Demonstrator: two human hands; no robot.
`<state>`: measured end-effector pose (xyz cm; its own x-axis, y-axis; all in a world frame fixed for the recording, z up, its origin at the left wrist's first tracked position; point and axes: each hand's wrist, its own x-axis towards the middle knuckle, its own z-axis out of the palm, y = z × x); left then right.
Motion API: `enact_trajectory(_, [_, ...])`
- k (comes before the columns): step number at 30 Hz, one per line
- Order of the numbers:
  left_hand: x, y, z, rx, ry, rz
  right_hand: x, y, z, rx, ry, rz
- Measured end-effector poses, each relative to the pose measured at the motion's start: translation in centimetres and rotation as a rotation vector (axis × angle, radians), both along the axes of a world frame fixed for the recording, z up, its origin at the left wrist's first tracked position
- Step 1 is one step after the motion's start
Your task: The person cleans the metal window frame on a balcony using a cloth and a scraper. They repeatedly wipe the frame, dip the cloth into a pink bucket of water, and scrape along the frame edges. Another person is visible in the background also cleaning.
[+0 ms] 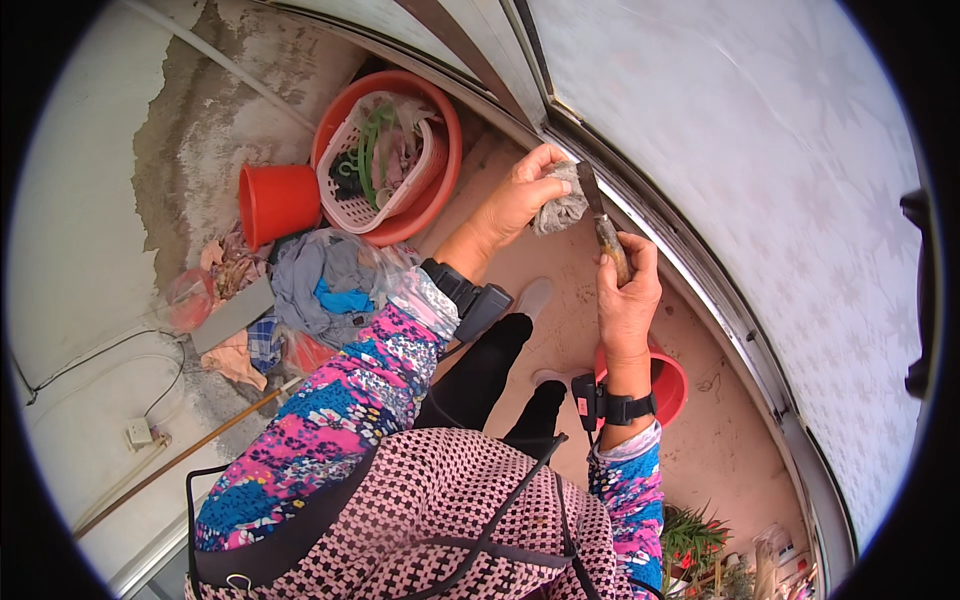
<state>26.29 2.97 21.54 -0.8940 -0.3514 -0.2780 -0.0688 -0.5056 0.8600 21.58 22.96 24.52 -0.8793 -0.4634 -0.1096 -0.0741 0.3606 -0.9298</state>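
A crumpled grey cloth point(561, 206) is pinched in my left hand point(517, 199), at the sill of the window. My right hand point(630, 296) grips the worn handle of a knife-like tool point(600, 217); its dark flat blade points up and lies right beside the cloth. Whether blade and cloth touch I cannot tell. Both hands are in front of the metal window track point(660, 244), which curves down the right side. Black straps with small devices sit on both wrists.
A red bucket point(675, 386) stands on the floor below my right forearm. At the left are a red basin point(450, 127) holding a pink basket point(341, 199), another red bucket point(279, 199) and bagged cloths point(315, 277). A wooden pole point(180, 457) leans nearby; a green plant point(694, 532) is lower right.
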Motion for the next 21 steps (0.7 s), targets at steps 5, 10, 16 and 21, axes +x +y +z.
enact_trajectory(5, [-0.6,-0.3,0.7,-0.088,0.009,-0.025,-0.7,0.3,0.5,0.158,0.377,0.113])
enact_trajectory(10, [-1.3,-0.9,2.5,-0.364,-0.068,-0.098,-2.1,-0.5,1.4,0.266,0.486,0.216])
enact_trajectory(16, [-2.5,1.0,4.1,-1.130,-0.330,-0.047,-2.9,-3.5,1.1,0.312,0.681,0.242])
enact_trajectory(21, [-3.1,2.7,3.9,-1.254,-0.430,0.155,-2.5,-5.0,-0.2,0.268,0.600,0.211])
